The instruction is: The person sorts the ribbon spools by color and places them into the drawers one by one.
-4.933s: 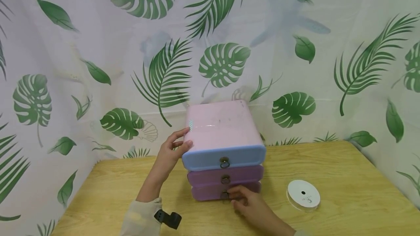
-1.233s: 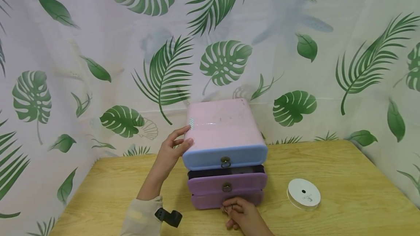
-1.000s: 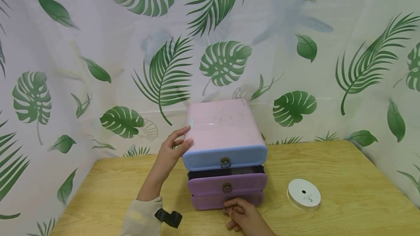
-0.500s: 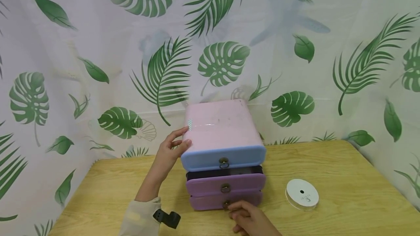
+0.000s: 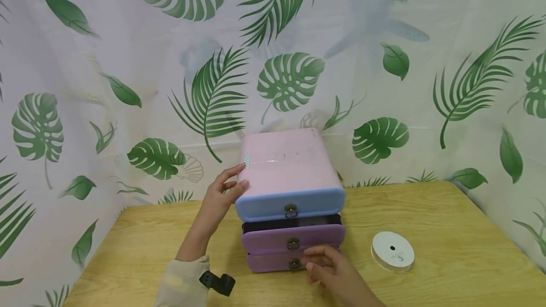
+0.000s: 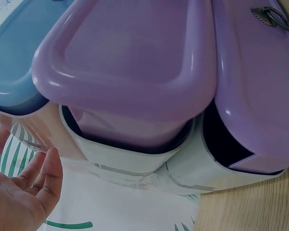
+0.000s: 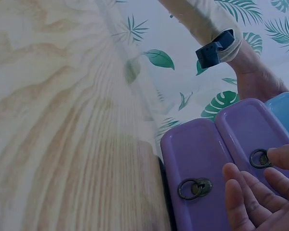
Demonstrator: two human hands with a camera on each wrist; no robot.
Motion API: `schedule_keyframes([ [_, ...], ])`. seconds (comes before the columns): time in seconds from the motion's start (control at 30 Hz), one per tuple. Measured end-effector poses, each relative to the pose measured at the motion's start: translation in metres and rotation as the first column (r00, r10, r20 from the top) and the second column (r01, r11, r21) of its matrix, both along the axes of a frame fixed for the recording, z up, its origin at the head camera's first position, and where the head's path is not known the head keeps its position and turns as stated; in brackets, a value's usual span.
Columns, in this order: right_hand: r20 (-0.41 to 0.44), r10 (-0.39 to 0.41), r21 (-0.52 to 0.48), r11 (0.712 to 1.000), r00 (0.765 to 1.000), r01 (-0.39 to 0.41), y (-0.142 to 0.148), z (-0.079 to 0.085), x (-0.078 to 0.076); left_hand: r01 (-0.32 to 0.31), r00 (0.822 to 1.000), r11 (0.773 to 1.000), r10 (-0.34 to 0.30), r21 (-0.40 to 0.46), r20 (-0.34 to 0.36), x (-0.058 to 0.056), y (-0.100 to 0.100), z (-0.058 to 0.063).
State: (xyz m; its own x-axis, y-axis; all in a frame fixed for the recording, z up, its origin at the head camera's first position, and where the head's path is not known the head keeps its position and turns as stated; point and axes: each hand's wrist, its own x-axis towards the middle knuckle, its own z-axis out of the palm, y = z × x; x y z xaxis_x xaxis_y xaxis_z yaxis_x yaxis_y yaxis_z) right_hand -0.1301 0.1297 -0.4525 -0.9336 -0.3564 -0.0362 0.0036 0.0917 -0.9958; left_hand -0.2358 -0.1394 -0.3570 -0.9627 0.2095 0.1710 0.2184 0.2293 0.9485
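Observation:
A small pink chest of drawers (image 5: 290,160) stands on the table, with a blue top drawer (image 5: 260,208), a purple middle drawer (image 5: 268,242) and a purple bottom drawer (image 5: 266,263). Both purple drawers are pulled out a little; dark gaps show behind their fronts in the left wrist view. My left hand (image 5: 217,200) rests its fingertips against the chest's upper left side. Holding nothing, my right hand (image 5: 330,271) hovers before the bottom drawer, fingers loosely bent, just right of its metal ring pull (image 5: 295,263). What the drawers contain is hidden.
A white spool (image 5: 393,250) lies flat to the right of the chest on the wooden table (image 5: 448,231). Behind the table hangs a leaf-printed cloth (image 5: 290,37). A black strap device (image 5: 218,283) sits on the left sleeve.
The middle and bottom drawers have come forward since the earliest frame. My right hand has let go of the bottom ring pull and moved up and right. The left hand stays put.

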Motion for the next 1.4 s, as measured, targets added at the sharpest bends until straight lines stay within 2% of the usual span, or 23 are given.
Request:
schedule_keyframes([
  [0.17, -0.020, -0.016, 0.008, 1.000, 1.000, 0.016, -0.002, 0.007, 0.000, 0.000, 1.000, 1.000, 0.000, -0.002, -0.008, -0.002, 0.001, 0.000],
  [0.5, -0.083, -0.028, -0.036, 0.999, 0.996, 0.025, -0.008, 0.005, -0.003, 0.001, 1.000, 1.000, -0.001, 0.008, -0.003, -0.003, 0.003, 0.000],
  [0.8, -0.049, -0.045, -0.076, 0.996, 0.998, 0.041, -0.012, 0.003, -0.005, 0.002, 1.000, 1.000, -0.001, 0.005, -0.009, -0.003, 0.003, -0.001],
  [1.13, -0.069, -0.037, -0.156, 0.987, 0.997, 0.026, -0.019, 0.004, -0.004, 0.007, 1.000, 1.000, -0.007, 0.010, -0.007, -0.001, 0.001, -0.001],
  [1.4, -0.065, -0.074, -0.195, 0.979, 0.995, 0.060, -0.028, 0.002, -0.005, 0.001, 1.000, 1.000, -0.001, -0.005, -0.008, 0.000, 0.000, -0.001],
])
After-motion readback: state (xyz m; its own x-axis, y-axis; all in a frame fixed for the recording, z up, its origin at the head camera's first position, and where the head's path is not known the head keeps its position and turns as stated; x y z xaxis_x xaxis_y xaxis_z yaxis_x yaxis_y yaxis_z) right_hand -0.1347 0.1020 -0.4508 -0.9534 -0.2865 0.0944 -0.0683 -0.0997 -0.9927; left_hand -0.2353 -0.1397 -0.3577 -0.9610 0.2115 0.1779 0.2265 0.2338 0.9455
